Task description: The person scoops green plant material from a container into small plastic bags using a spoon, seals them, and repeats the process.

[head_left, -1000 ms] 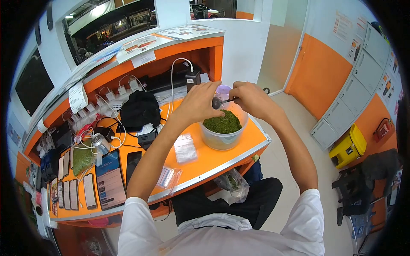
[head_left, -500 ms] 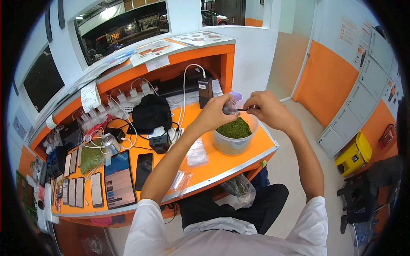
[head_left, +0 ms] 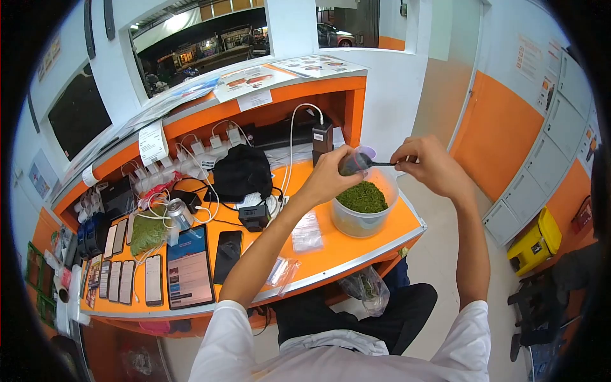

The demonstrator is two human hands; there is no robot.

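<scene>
My left hand (head_left: 332, 175) pinches a small clear plastic bag (head_left: 352, 165) above a round translucent tub (head_left: 358, 226). In my right hand (head_left: 431, 164), the fingertips close on the handle of a dark spoon (head_left: 383, 164), whose bowl end overlaps the bag's mouth. Finely chopped green leaves (head_left: 363, 198) fill much of the tub, right under both hands. Behind the bag shows part of a purple cup (head_left: 368, 152). A stack of small clear bags (head_left: 308, 232) lies left of the tub, with more plastic packets (head_left: 281, 274) near the desk's front edge.
On the orange desk's left stand several phones (head_left: 153, 280), a tablet (head_left: 189, 267), a can (head_left: 180, 214) and a bag of green material (head_left: 147, 231). White cables and a black cloth bag (head_left: 242, 173) crowd the back. A clear bag (head_left: 372, 291) hangs below the desk edge.
My right hand has drawn away from my left, so more of the spoon's handle shows between them. The whole view has shifted, with the desk appearing further right and lower.
</scene>
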